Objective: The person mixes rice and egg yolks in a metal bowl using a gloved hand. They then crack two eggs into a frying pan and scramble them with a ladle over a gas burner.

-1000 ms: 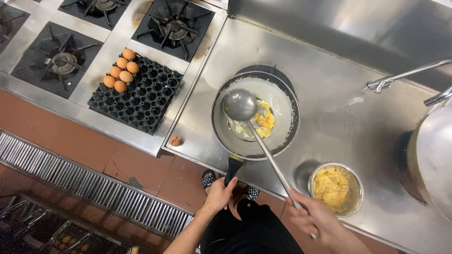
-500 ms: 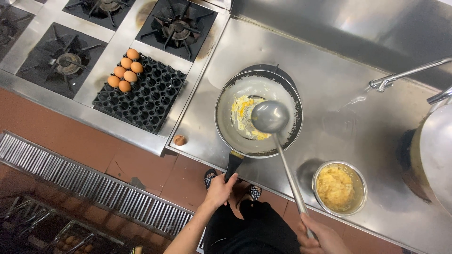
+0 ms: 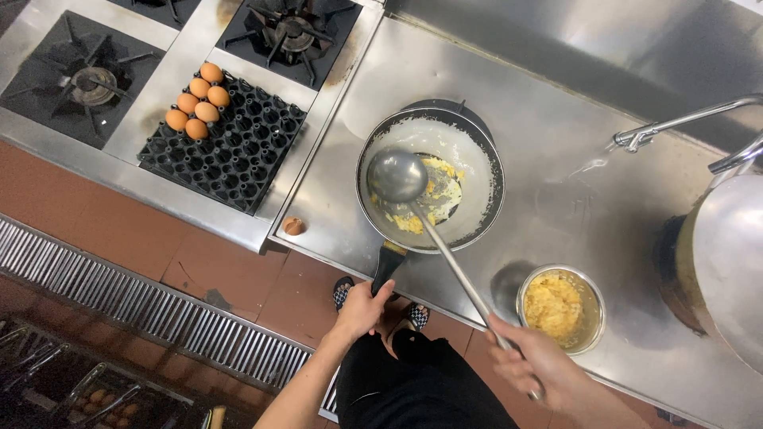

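A wok sits on the steel counter with yellow scrambled egg in its bottom. My left hand grips the wok's black handle at the counter's front edge. My right hand holds the end of a long steel ladle, whose bowl hangs over the left side of the wok above the egg. A steel bowl of yellow cooked egg stands on the counter just beyond my right hand.
A black egg tray with several brown eggs lies to the left, beside gas burners. A tap reaches over the counter at right, above a large steel pot. A floor drain grate runs below.
The ladle bowl swung from the wok's left to its right side and back to the left. My right hand moved with it; the left hand kept its grip on the handle.
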